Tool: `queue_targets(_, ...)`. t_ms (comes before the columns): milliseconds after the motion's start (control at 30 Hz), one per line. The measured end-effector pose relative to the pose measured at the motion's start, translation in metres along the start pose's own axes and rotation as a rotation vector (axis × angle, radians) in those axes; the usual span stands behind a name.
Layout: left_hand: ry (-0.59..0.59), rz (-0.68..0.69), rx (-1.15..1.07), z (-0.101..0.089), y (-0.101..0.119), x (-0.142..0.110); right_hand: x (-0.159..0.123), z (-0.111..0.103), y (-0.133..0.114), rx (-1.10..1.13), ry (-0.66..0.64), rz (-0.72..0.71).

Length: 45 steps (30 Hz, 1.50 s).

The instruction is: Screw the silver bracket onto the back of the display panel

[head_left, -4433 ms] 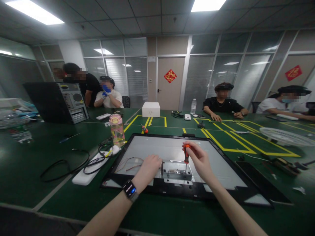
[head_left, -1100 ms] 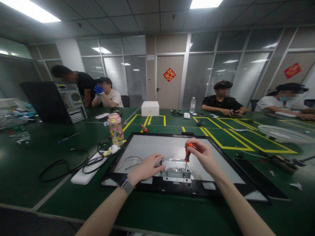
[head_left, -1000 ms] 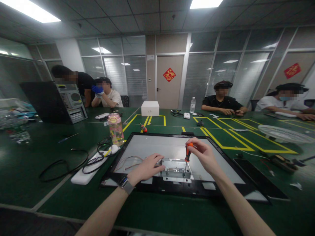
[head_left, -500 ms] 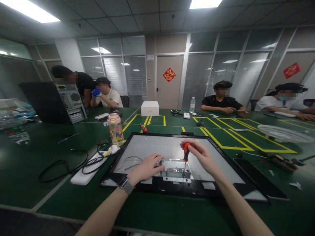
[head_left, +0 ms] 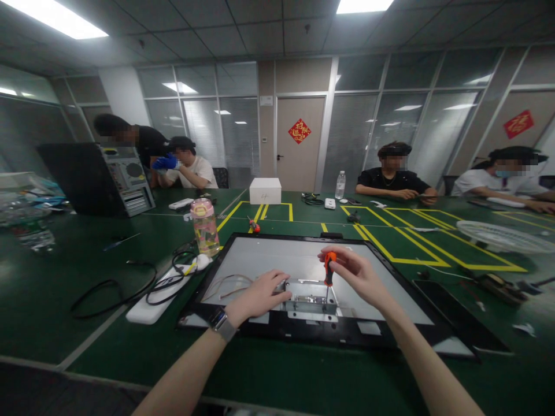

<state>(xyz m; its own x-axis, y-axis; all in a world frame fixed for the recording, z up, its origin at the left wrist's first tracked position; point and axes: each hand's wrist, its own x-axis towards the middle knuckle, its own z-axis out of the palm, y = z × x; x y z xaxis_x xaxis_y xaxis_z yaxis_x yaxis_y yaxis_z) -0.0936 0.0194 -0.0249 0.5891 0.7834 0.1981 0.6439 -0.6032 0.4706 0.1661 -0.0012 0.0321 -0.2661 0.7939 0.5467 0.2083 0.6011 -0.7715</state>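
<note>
A large flat display panel (head_left: 264,254) with a black frame lies on the green table in front of me. On its near part sits a silver metal bracket (head_left: 310,308). My left hand (head_left: 259,294), with a watch on the wrist, grips the bracket's left end between thumb and fingers. In my right hand (head_left: 356,276) is an orange and black screwdriver (head_left: 330,270), held upright by its handle. Its shaft points down into the right part of the bracket; the exact contact of the tip is too small to make out. Thin wires (head_left: 232,279) lie left of the bracket.
Left of the panel are a pink-lidded bottle (head_left: 205,228) and a white power strip (head_left: 151,306) with black cables. Another screwdriver (head_left: 254,225) and a white box (head_left: 265,191) stand beyond. A dark flat panel (head_left: 459,315) lies right. Several people sit or stand around the table.
My hands, the bracket and the screwdriver hold nearly the same places. The view has shifted slightly. At the far left, a co-worker's blue-gloved hands have moved a little left.
</note>
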Motion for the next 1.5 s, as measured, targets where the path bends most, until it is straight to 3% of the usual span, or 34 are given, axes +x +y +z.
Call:
queue_targets(200, -0.001, -0.001, -0.011, 0.0, 0.001, 0.0, 0.003, -0.003, 0.006, -0.142, 0.119, -0.002)
queue_targets(667, 0.0, 0.005, -0.022, -0.001, 0.001, 0.0, -0.006, 0.0, -0.005, -0.276, 0.082, -0.102)
queue_targets(1100, 0.001, 0.012, 0.0, 0.0, 0.0, 0.0, -0.005, -0.005, 0.004, -0.342, 0.198, -0.155)
queue_targets(1200, 0.004, 0.007, -0.002, 0.0, 0.0, 0.0, -0.006, -0.007, 0.002, -0.279, 0.197, -0.137)
queue_targets(1367, 0.0, 0.011, -0.01, 0.0, -0.001, 0.0, -0.007, -0.008, -0.001, -0.063, 0.076, 0.002)
queue_targets(1500, -0.007, 0.007, -0.009, -0.001, 0.0, 0.0, -0.008, -0.009, 0.0, 0.006, 0.019, 0.026)
